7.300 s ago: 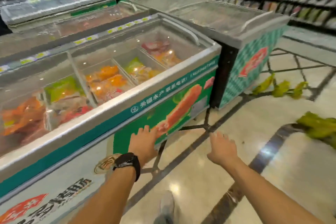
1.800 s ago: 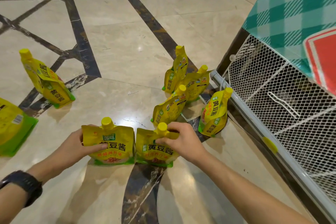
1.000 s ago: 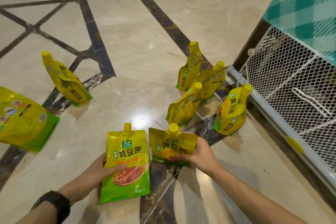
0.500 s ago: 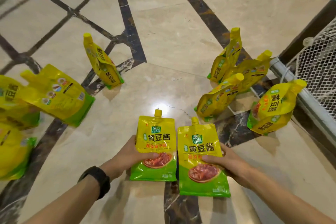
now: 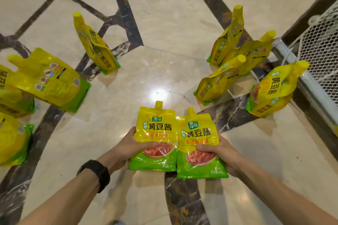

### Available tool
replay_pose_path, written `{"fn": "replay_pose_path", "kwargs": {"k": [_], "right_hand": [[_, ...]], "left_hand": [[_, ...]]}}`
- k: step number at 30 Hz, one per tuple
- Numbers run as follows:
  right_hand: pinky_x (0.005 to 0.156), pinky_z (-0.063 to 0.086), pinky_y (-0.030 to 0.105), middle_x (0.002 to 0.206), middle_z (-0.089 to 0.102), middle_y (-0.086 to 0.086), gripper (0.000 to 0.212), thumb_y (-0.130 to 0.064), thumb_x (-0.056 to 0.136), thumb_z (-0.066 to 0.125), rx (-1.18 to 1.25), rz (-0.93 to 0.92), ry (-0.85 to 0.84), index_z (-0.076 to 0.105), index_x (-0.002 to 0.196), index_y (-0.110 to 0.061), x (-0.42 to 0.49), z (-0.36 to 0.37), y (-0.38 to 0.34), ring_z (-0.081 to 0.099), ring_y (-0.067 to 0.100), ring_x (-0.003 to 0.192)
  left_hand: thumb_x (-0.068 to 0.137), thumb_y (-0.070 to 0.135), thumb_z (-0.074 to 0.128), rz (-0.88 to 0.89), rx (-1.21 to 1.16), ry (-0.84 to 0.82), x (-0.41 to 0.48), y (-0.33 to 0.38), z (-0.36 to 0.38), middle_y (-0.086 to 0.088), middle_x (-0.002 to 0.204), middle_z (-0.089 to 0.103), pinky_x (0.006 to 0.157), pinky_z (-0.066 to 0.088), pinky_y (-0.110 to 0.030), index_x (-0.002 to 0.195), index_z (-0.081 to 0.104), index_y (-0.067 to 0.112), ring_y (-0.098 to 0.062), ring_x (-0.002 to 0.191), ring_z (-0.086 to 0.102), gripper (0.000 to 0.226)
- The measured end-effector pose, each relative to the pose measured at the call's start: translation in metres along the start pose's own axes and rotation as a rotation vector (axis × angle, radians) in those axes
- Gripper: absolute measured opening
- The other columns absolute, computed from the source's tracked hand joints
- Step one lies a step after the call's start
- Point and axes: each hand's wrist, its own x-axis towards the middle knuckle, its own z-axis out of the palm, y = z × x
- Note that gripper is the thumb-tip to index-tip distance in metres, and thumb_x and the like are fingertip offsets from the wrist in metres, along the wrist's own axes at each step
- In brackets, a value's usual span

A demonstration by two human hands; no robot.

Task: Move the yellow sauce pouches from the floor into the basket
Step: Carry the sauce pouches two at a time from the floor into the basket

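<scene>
Nearest the camera, two bare forearms reach forward, the left one wearing a black watch (image 5: pixel 97 173). The left hand (image 5: pixel 128 145) grips the first pouch (image 5: pixel 155 133) by its left edge, with the thumb curled across the printed front and the fingers hidden behind. The right hand (image 5: pixel 222 150) grips the second pouch (image 5: pixel 198 144) the same way from its right edge, thumb pressed on the front just above the picture of food. Both yellow sauce pouches are held above the floor (image 5: pixel 164 23), fronts to the camera and caps pointing away. Their inner edges touch, and the second pouch sits a little lower.

Beyond the hands, more yellow pouches are on the polished marble floor. To the right, a leaning pouch (image 5: pixel 274 89) tilts toward a white rail (image 5: pixel 311 87), just beside it. Farther back, a cluster of three pouches (image 5: pixel 217 80) stands close together on a dark inlay stripe. To the left, a large pouch (image 5: pixel 49 80) shows its back and lies tilted. Two more pouches (image 5: pixel 12 142) are cut by the frame edge below it. A lone pouch (image 5: pixel 97 47) stands upright farther off, well apart from the others.

At the far right edge, behind the rail, is white wire mesh (image 5: pixel 321 49) that looks to be the basket's wall, though only a corner shows.
</scene>
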Motion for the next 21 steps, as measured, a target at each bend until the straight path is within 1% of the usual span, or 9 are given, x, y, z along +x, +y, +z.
{"fn": "replay_pose_path", "kwargs": {"k": [2, 5, 9, 11, 13, 16, 18, 19, 21], "right_hand": [[0.074, 0.061, 0.04, 0.11, 0.074, 0.018, 0.091, -0.017, 0.042, 0.098, 0.032, 0.017, -0.003, 0.06, 0.124, -0.005, -0.017, 0.002, 0.0, 0.072, 0.037, 0.096], [0.072, 0.06, 0.038, 0.112, 0.073, 0.017, 0.099, -0.026, 0.036, 0.1, 0.05, 0.022, 0.015, 0.061, 0.124, -0.007, -0.059, 0.01, -0.009, 0.072, 0.036, 0.099], [0.075, 0.061, 0.039, 0.11, 0.074, 0.016, 0.077, -0.01, 0.054, 0.09, 0.037, 0.022, 0.047, 0.061, 0.124, -0.004, -0.14, 0.023, -0.05, 0.072, 0.033, 0.096], [0.079, 0.061, 0.041, 0.107, 0.075, 0.015, 0.073, -0.008, 0.055, 0.09, 0.01, 0.018, 0.068, 0.062, 0.122, -0.004, -0.189, 0.03, -0.084, 0.072, 0.034, 0.097], [0.081, 0.06, 0.042, 0.105, 0.076, 0.013, 0.068, -0.014, 0.056, 0.088, -0.001, 0.021, 0.074, 0.065, 0.119, -0.005, -0.244, 0.04, -0.124, 0.073, 0.033, 0.096], [0.089, 0.057, 0.047, 0.109, 0.075, 0.013, 0.077, -0.025, 0.05, 0.092, 0.003, 0.051, 0.077, 0.064, 0.12, -0.01, -0.34, 0.055, -0.196, 0.072, 0.034, 0.1], [0.087, 0.058, 0.047, 0.111, 0.074, 0.015, 0.076, -0.022, 0.052, 0.092, 0.033, 0.05, 0.051, 0.063, 0.121, -0.009, -0.406, 0.065, -0.244, 0.071, 0.036, 0.101], [0.085, 0.059, 0.046, 0.111, 0.074, 0.017, 0.073, -0.017, 0.055, 0.093, 0.052, 0.047, 0.048, 0.063, 0.121, -0.008, -0.44, 0.07, -0.269, 0.071, 0.037, 0.101], [0.079, 0.061, 0.042, 0.11, 0.074, 0.018, 0.068, -0.006, 0.058, 0.09, 0.091, 0.015, 0.037, 0.062, 0.12, -0.007, -0.508, 0.081, -0.316, 0.072, 0.036, 0.097]], "left_hand": [[0.038, 0.04, 0.1, 0.008, -0.025, 0.001, -0.017, 0.003, 0.002, -0.005, 0.115, 0.075, 0.092, 0.058, -0.048, 0.134, 0.053, 0.018, -0.025, 0.102, 0.074, 0.109], [0.053, 0.034, 0.094, 0.022, -0.048, -0.061, -0.059, 0.022, 0.003, -0.006, 0.12, 0.074, 0.095, 0.056, -0.049, 0.134, 0.056, 0.018, -0.029, 0.106, 0.072, 0.092], [0.047, 0.042, 0.096, 0.018, -0.078, -0.082, -0.146, 0.077, 0.013, -0.005, 0.118, 0.075, 0.078, 0.06, -0.029, 0.131, 0.06, 0.016, -0.024, 0.104, 0.073, 0.095], [0.035, 0.051, 0.098, 0.01, -0.082, -0.003, -0.199, 0.109, 0.019, -0.002, 0.112, 0.077, 0.074, 0.059, -0.024, 0.127, 0.062, 0.017, -0.019, 0.099, 0.075, 0.105], [0.032, 0.047, 0.1, -0.004, -0.096, 0.049, -0.255, 0.147, 0.026, 0.001, 0.107, 0.078, 0.07, 0.059, -0.023, 0.124, 0.062, 0.018, -0.017, 0.095, 0.075, 0.104], [0.044, 0.026, 0.097, -0.013, -0.115, 0.075, -0.346, 0.22, 0.038, 0.007, 0.094, 0.079, 0.067, 0.061, -0.026, 0.114, 0.062, 0.022, -0.012, 0.085, 0.076, 0.079], [0.054, 0.014, 0.092, -0.017, -0.116, 0.076, -0.412, 0.275, 0.047, 0.006, 0.095, 0.079, 0.071, 0.061, -0.031, 0.117, 0.061, 0.022, -0.014, 0.087, 0.076, 0.071], [0.054, 0.014, 0.092, -0.008, -0.112, 0.072, -0.442, 0.304, 0.049, 0.005, 0.096, 0.079, 0.07, 0.061, -0.029, 0.12, 0.061, 0.02, -0.014, 0.087, 0.076, 0.073], [0.043, 0.031, 0.097, 0.026, -0.099, 0.079, -0.504, 0.362, 0.054, 0.007, 0.091, 0.079, 0.065, 0.06, -0.024, 0.119, 0.062, 0.016, -0.01, 0.081, 0.076, 0.085]]}}
